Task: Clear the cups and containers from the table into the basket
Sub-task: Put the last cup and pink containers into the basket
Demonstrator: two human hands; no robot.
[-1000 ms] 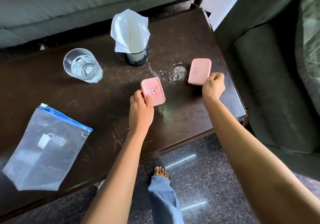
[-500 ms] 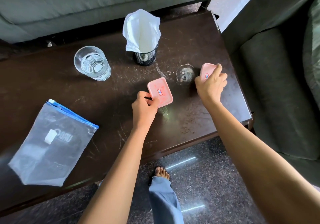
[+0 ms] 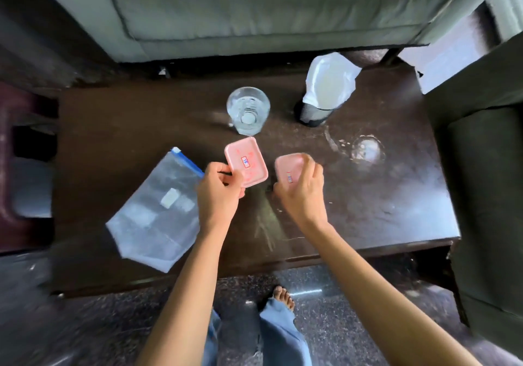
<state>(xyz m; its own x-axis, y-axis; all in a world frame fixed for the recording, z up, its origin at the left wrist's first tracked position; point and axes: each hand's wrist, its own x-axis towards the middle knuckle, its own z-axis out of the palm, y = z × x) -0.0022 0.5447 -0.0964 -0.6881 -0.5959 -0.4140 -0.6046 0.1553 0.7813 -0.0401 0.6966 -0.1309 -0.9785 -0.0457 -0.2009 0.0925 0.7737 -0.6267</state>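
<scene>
The table [image 3: 113, 127] is dark and scratched, with a sofa [image 3: 254, 6] along its far edge and an armchair [image 3: 486, 184] at the right end. No basket is in view, so both loads must leave the frame to reach it; that carry is the main risk.

A clear zip bag [image 3: 155, 218] lies flat at the near left, just beside the left forearm. A mesh holder stuffed with white tissue [image 3: 328, 88] stands at the far right, and a glass of water [image 3: 248, 110] stands directly beyond the hands.

The left hand [image 3: 218, 195] pinches the near corner of the left pink container [image 3: 245, 161], fingers closed on it, the piece tilted. The right hand [image 3: 301, 193] is curled over the right pink container [image 3: 288, 167], gripping from above. The two pieces sit near each other, apart.

Probable faults:
- The corner pinch is thin; a swing could let the left piece slip.
- The glass stands just beyond that piece (water visible inside); a forward nudge could tip it.
- A wet ring [image 3: 366, 149] marks the table to the right; damp fingers would weaken either hold.
</scene>
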